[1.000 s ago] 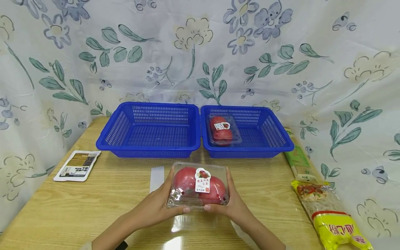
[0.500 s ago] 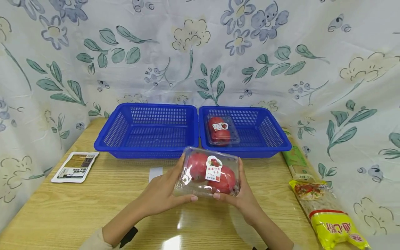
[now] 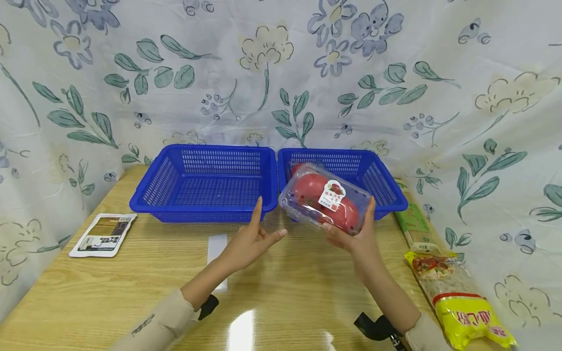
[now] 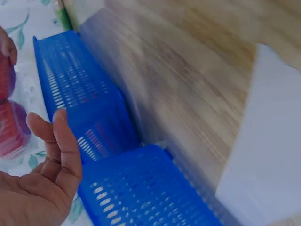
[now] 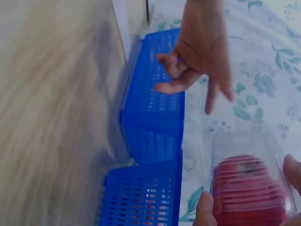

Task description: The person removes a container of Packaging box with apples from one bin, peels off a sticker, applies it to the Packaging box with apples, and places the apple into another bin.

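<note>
In the head view my right hand (image 3: 357,240) grips the right end of a clear plastic box of red fruit (image 3: 309,187), thumb on its near side. The box, with a white label, is tilted over the front rim of the right blue basket (image 3: 377,183). My left hand (image 3: 247,245) is apart from the box, in front of the left blue basket (image 3: 210,187), index finger extended and thumb out, holding nothing. The left wrist view also shows this left hand (image 4: 49,183) without anything in it. A second box of red fruit (image 3: 296,168) in the right basket is mostly hidden behind the held one.
A white-edged flat packet (image 3: 103,235) lies at the left on the wooden table (image 3: 145,292). A yellow-ended clear bag (image 3: 461,302) and a green packet (image 3: 412,222) lie along the right edge. A white paper strip (image 3: 217,248) lies by my left hand. A floral curtain hangs behind.
Both hands held the box before. It has moved up, right and away to the right basket, turning clockwise, and my left hand has let go of it.
</note>
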The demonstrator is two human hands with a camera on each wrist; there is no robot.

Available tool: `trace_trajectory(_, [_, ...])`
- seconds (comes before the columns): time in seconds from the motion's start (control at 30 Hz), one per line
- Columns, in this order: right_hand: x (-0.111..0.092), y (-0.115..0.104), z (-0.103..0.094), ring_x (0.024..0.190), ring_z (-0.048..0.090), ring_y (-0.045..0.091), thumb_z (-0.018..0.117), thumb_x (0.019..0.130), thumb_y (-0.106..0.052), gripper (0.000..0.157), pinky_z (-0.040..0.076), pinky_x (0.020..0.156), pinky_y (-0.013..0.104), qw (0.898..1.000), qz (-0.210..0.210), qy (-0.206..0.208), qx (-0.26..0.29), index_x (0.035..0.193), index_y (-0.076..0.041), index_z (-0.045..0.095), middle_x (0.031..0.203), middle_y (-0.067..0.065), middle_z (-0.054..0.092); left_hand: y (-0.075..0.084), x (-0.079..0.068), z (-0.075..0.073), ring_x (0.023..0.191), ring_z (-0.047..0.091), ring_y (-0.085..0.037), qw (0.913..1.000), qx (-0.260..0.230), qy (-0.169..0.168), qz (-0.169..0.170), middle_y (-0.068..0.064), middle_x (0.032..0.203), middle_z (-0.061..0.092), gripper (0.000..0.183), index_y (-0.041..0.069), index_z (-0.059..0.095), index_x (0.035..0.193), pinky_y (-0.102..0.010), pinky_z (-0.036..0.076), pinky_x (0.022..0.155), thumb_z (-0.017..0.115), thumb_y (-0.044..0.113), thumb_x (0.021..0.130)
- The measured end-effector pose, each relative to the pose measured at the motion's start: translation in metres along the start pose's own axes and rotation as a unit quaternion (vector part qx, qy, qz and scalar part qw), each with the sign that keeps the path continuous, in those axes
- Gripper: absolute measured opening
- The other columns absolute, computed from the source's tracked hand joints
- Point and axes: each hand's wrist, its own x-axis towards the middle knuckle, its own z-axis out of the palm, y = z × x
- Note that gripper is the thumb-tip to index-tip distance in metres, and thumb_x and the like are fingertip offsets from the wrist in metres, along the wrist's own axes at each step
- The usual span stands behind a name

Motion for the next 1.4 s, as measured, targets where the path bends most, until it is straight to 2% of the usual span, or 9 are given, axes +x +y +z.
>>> trace_trajectory(0.1, [0.008,-0.004,-0.002,0.131,0.05,0.03,0.073,0.088,-0.007,0.122,0.057,0.084,0.036,1.0,0.004,0.016,0.008,0.151,-0.045,-0.025,0.164,0.008,0.007,-0.001,0.014,0.008,0.046,0.033,-0.01,0.9998,0.0,0.002,-0.018,0.003,0.058,0.046,0.103,0.034,-0.017,0.156,-0.025,0.029,0.043,0.052,0.071,0.09])
trace_trajectory(0.17, [0.013,-0.006,-0.003,0.131,0.05,0.029,0.073,0.089,-0.01,0.123,0.057,0.084,0.036,1.0,0.003,0.022,0.009,0.15,-0.045,-0.027,0.164,0.008,0.009,0.001,0.022,0.013,0.047,0.039,-0.012,0.9995,0.009,0.006,-0.028,-0.001,0.059,0.052,0.103,0.033,-0.017,0.156,-0.03,0.034,0.044,0.05,0.074,0.089])
trace_trajectory(0.27, [0.022,-0.009,-0.003,0.131,0.05,0.029,0.074,0.089,-0.015,0.123,0.058,0.082,0.035,0.999,0.0,0.036,0.004,0.15,-0.043,-0.029,0.164,0.008,0.008,0.004,0.034,0.02,0.061,0.06,-0.026,0.9987,0.031,0.014,-0.038,-0.013,0.078,0.067,0.108,0.028,-0.015,0.158,-0.043,0.049,0.056,0.048,0.078,0.086])
trace_trajectory(0.33, [0.028,-0.011,-0.003,0.13,0.051,0.028,0.074,0.088,-0.016,0.124,0.058,0.082,0.035,0.999,-0.003,0.045,0.004,0.15,-0.041,-0.03,0.164,0.007,0.008,0.007,0.043,0.025,0.085,0.069,-0.035,0.9974,0.051,0.027,-0.043,-0.021,0.104,0.071,0.111,0.024,-0.012,0.159,-0.051,0.054,0.074,0.048,0.08,0.085])
trace_trajectory(0.5, [0.045,-0.015,-0.003,0.126,0.054,0.028,0.075,0.089,-0.019,0.125,0.058,0.082,0.035,0.997,-0.009,0.071,0.011,0.149,-0.04,-0.032,0.164,0.006,0.006,0.009,0.061,0.041,0.108,0.065,-0.044,0.9945,0.067,0.052,-0.061,-0.028,0.124,0.063,0.114,0.018,-0.011,0.16,-0.055,0.051,0.093,0.049,0.079,0.085])
trace_trajectory(0.67, [0.064,-0.016,-0.004,0.124,0.057,0.029,0.077,0.088,-0.024,0.126,0.057,0.084,0.037,0.995,-0.014,0.097,0.005,0.149,-0.041,-0.032,0.164,0.006,0.006,0.01,0.07,0.054,0.098,0.069,-0.043,0.9927,0.066,0.071,-0.072,-0.025,0.096,0.069,0.117,0.014,-0.013,0.159,-0.053,0.052,0.09,0.049,0.079,0.085])
trace_trajectory(0.87, [0.086,-0.015,-0.006,0.13,0.052,0.029,0.079,0.086,-0.023,0.128,0.058,0.079,0.036,0.991,-0.027,0.126,0.024,0.151,-0.037,-0.031,0.163,0.006,0.009,0.014,0.081,0.06,0.099,0.069,-0.043,0.9877,0.062,0.113,-0.089,-0.029,0.109,0.068,0.118,0.011,-0.009,0.16,-0.053,0.053,0.088,0.048,0.081,0.084])
trace_trajectory(1.1, [0.111,-0.011,-0.007,0.128,0.054,0.027,0.08,0.084,-0.019,0.131,0.059,0.065,0.027,0.986,-0.028,0.158,0.045,0.151,-0.037,-0.031,0.162,0.006,0.015,0.015,0.091,0.07,0.061,0.064,-0.032,0.9749,0.113,0.166,-0.096,-0.014,0.068,0.064,0.121,0.007,0.001,0.16,-0.045,0.053,0.065,0.049,0.084,0.08])
trace_trajectory(1.4, [0.136,-0.007,-0.011,0.142,0.037,0.029,0.082,0.082,-0.028,0.133,0.053,0.094,0.05,0.972,0.004,0.231,0.029,0.149,-0.043,-0.032,0.164,0.013,0.008,0.017,0.095,0.077,0.051,0.054,-0.024,0.9759,0.116,0.167,-0.079,-0.013,0.069,0.062,0.118,0.011,0.003,0.161,-0.037,0.047,0.053,0.049,0.084,0.08])
